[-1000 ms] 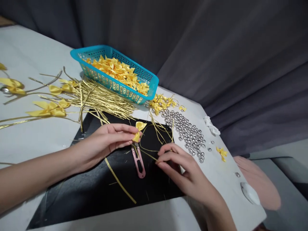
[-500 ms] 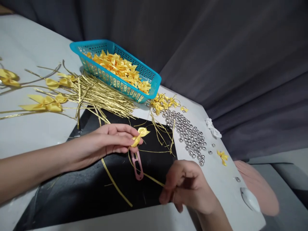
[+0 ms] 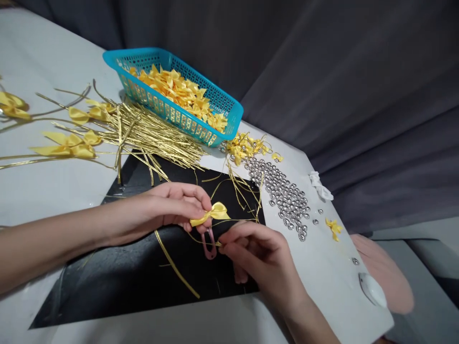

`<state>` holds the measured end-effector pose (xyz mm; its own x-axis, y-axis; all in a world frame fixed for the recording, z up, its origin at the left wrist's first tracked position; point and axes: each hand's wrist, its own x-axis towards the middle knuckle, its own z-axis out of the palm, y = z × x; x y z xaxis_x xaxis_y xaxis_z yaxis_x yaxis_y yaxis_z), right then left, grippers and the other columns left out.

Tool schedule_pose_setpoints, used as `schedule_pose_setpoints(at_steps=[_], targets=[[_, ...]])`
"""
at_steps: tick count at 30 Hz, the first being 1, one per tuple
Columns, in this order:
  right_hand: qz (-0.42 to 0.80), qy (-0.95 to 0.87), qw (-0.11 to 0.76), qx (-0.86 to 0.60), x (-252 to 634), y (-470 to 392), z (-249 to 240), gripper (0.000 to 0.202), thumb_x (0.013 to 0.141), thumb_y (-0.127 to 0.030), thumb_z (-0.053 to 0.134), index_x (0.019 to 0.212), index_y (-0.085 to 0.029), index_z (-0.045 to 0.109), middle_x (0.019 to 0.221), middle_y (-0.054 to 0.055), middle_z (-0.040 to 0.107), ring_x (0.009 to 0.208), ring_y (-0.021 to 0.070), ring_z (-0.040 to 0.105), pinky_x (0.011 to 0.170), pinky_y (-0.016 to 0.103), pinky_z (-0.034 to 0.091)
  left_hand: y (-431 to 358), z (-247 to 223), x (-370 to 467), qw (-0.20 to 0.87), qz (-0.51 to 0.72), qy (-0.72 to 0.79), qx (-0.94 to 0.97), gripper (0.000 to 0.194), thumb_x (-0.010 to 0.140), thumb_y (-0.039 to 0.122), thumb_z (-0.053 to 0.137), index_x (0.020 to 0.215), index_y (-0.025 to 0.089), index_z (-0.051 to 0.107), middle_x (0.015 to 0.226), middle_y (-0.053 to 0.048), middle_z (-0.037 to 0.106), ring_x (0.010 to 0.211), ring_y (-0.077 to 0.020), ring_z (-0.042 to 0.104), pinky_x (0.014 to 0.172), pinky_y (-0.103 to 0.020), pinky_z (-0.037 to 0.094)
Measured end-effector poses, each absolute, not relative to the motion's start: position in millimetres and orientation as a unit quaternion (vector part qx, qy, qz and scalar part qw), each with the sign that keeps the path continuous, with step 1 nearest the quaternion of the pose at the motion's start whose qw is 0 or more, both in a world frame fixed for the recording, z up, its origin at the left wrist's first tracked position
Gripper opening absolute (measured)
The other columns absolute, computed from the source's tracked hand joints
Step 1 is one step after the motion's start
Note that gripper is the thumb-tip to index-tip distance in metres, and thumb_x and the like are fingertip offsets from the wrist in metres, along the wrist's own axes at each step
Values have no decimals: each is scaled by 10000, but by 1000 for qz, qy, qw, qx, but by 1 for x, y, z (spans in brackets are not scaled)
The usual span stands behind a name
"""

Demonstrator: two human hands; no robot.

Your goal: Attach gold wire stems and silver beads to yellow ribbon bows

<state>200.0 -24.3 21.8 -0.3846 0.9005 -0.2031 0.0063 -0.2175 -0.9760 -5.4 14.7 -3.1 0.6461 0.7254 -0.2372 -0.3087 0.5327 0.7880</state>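
Observation:
My left hand [image 3: 182, 210] pinches a yellow ribbon bow [image 3: 215, 212] between thumb and fingers, above the black mat [image 3: 136, 282]. A pink snap-clip-shaped piece [image 3: 209, 246] hangs just below those fingertips. My right hand [image 3: 260, 253] is closed at the fingertips on a thin gold cord [image 3: 218, 243], beside the pink piece. The cord runs from there toward my left hand. Another loop of thin gold strand passes behind the bow. Where the cord meets the bow is hidden by my left fingers.
A blue basket [image 3: 234, 119] of yellow bows stands at the back, behind a pile of gold cords [image 3: 158, 136]. Silver beads [image 3: 283, 193] are spread at the right. Corded bows [image 3: 71, 145] lie left; a white mouse-like object [image 3: 373, 289] sits at the right edge.
My right hand has moved up and left with the cord, close to the pink piece. The bow in my left hand has tilted flatter, and the view has shifted slightly.

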Motion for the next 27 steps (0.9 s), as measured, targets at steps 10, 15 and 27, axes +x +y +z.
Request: schedule_pose_setpoints(at_steps=[10,15,27], targets=[[583,-600,248,-488,194,-10,48,34,764,-182,675,740,-162,661,512,-45,575,358,11,379,308,104,273,14,-7,-5,782,246,294,492,123,769,291,671,763,168,666,585,15,635,502,-70,505,462,-121,363],[635,-574,182,-484,192,1,47,149,717,-221,742,790,-147,636,546,-52,567,380,7,357,314,102,298,12,-5,-4,788,253,313,466,95,734,245,697,758,163,657,615,15,626,524,-75,504,503,-135,392],[703,-515,181,-455,188,4,44,367,694,-259,769,778,-193,418,645,-67,570,391,-2,379,313,82,275,9,-4,-1,800,258,301,451,106,695,198,725,756,173,642,603,33,612,544,-84,513,497,-131,388]])
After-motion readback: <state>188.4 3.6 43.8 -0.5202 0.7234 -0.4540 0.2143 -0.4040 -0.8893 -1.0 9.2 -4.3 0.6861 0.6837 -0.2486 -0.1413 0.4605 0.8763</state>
